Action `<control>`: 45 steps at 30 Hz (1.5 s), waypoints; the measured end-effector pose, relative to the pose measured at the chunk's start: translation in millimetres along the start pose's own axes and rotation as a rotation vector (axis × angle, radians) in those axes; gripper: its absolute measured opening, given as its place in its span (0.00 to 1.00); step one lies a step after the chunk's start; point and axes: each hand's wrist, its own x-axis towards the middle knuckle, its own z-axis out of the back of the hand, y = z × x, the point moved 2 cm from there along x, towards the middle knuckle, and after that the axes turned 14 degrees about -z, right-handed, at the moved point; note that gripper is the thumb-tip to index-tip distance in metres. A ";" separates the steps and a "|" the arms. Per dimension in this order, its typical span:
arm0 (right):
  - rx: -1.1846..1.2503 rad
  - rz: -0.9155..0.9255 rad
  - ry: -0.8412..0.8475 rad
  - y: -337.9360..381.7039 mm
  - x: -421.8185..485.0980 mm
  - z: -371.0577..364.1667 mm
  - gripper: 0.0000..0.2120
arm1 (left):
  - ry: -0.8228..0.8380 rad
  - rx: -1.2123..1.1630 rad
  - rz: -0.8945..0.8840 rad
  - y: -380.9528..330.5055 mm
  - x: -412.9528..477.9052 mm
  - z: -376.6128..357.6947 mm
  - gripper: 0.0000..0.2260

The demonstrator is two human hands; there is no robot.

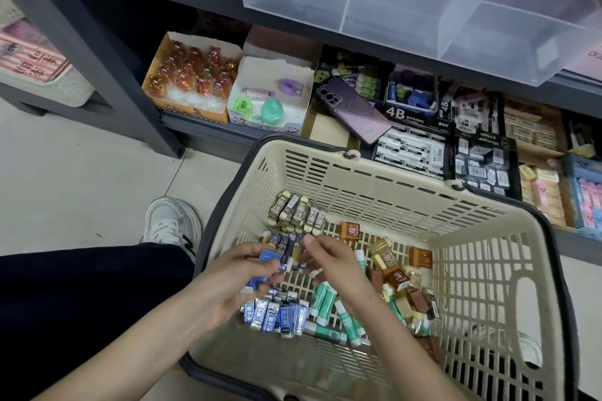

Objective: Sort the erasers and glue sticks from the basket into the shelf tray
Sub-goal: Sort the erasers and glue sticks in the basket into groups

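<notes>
A beige slotted basket (488, 270) stands on the floor and holds several erasers and glue sticks. Blue-sleeved erasers (277, 314) lie at its near left, khaki 2B erasers (298, 213) at the back, brown and gold erasers (395, 275) on the right, green-and-white glue sticks (325, 303) in the middle. My left hand (242, 273) grips a stack of blue erasers (270, 255) over the basket. My right hand (329, 262) hovers beside it with curled fingers touching the same stack. A clear divided tray (407, 6) juts out of the shelf above.
The lower shelf holds open boxes: orange figurines (192, 72), sharpeners (267, 98), 4B eraser packs (410, 146), pink erasers (586, 198). A purple phone (351, 107) lies across them. My shoe (172, 221) and dark trouser leg are left of the basket, by a grey shelf post (97, 52).
</notes>
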 end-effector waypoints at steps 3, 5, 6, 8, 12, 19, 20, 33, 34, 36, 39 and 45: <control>-0.108 0.059 0.143 10.8 -24.9 -4.4 0.02 | 0.065 0.102 0.001 2.6 0.1 -8.3 0.12; -0.208 0.068 0.095 7.2 -28.8 -5.6 0.04 | 0.112 0.158 0.009 6.2 1.3 -15.0 0.11; -0.220 0.049 0.071 3.5 -28.6 -4.3 0.04 | 0.125 0.163 0.022 8.3 2.5 -16.5 0.12; -0.190 -0.037 0.026 -6.3 -25.9 4.1 0.04 | 0.141 0.158 0.065 13.1 8.1 -13.3 0.16; -0.208 -0.299 0.063 -36.7 -18.5 17.6 0.13 | 0.183 0.396 0.021 23.7 14.4 -1.2 0.24; -0.287 -0.481 0.127 -79.5 -6.4 -7.7 0.19 | 0.345 1.142 -0.028 37.4 5.6 -5.8 0.26; -0.295 -0.479 0.129 -79.5 -5.7 -8.6 0.19 | 0.351 1.190 -0.023 36.9 6.8 -5.7 0.26; -0.416 -0.370 0.114 -83.5 -3.3 -6.5 0.06 | 0.462 1.316 -0.169 19.9 15.5 -0.9 0.21; -0.436 -0.360 0.105 -84.4 -2.3 -7.7 0.08 | 0.474 1.304 -0.222 16.4 13.8 -0.7 0.20; -0.459 -0.345 0.096 -87.8 -0.5 -7.6 0.09 | 0.501 1.283 -0.383 7.0 7.1 0.0 0.19; -0.465 -0.384 0.076 -95.4 1.8 1.5 0.05 | 0.476 1.348 -0.892 -14.8 -9.0 2.0 0.18; -0.433 -0.438 0.050 -105.2 7.4 12.4 0.09 | 0.234 1.619 -1.488 -32.7 -10.9 26.0 0.15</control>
